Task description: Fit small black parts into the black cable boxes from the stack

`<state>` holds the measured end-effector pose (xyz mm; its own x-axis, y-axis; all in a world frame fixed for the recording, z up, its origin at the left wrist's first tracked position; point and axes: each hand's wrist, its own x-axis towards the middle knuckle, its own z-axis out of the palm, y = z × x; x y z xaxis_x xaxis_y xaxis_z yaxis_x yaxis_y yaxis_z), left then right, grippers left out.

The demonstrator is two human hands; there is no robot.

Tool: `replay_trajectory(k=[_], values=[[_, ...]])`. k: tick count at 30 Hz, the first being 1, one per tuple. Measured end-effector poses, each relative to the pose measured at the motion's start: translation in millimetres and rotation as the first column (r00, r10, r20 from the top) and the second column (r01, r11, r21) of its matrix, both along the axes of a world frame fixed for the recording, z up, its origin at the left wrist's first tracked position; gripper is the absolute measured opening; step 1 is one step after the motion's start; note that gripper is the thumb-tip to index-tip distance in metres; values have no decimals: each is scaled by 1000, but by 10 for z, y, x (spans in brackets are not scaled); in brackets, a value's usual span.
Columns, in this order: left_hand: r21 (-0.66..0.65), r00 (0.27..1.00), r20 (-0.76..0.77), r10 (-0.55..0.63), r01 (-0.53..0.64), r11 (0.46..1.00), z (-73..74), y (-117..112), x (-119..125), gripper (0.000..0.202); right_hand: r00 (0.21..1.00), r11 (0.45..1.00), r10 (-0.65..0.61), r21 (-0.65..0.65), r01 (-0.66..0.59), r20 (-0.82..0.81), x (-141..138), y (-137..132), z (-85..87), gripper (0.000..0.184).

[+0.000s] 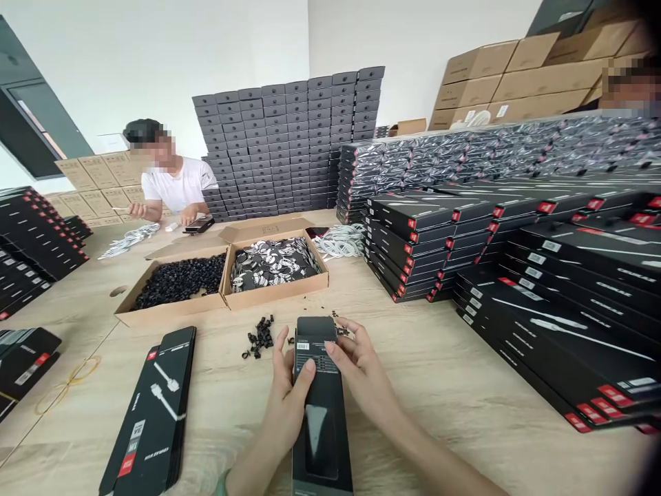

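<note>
In front of me a long black box (pixel 321 399) with a clear window and printed back stands between my hands, its far end flap (pixel 316 325) raised. My left hand (pixel 292 393) grips its left side, thumb across the printed face. From the right, my right hand (pixel 361 365) holds the upper edge, thumb on the face near the flap. Just beyond my left hand lies a small pile of black clips (pixel 259 336). A few more clips are partly hidden behind my right fingers. To the left rests a stack of flat black cartons (pixel 149 413) with a cable picture.
Two open cardboard trays stand ahead: one of black clips (pixel 180 281), one of black-and-white tags (pixel 273 265). Stacked black boxes (pixel 558 324) crowd the right side. White cables (pixel 341 241) lie behind. A co-worker (pixel 175 179) sits across the table; rubber bands (pixel 67 386) lie left.
</note>
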<state>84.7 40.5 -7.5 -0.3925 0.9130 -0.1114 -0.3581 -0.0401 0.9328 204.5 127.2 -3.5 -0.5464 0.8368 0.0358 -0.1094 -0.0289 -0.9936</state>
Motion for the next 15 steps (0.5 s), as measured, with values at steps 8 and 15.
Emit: replay_trajectory(k=[8,15], values=[[-52,993,-70,98,-102,993,-162,40,-6,71,980,978,-124,188,94,157,21,-143,-75,29],[-239,982,-185,47,-91,967,-222,87,-4,65,981,988,-135,94,123,136,14,-170,-159,34]])
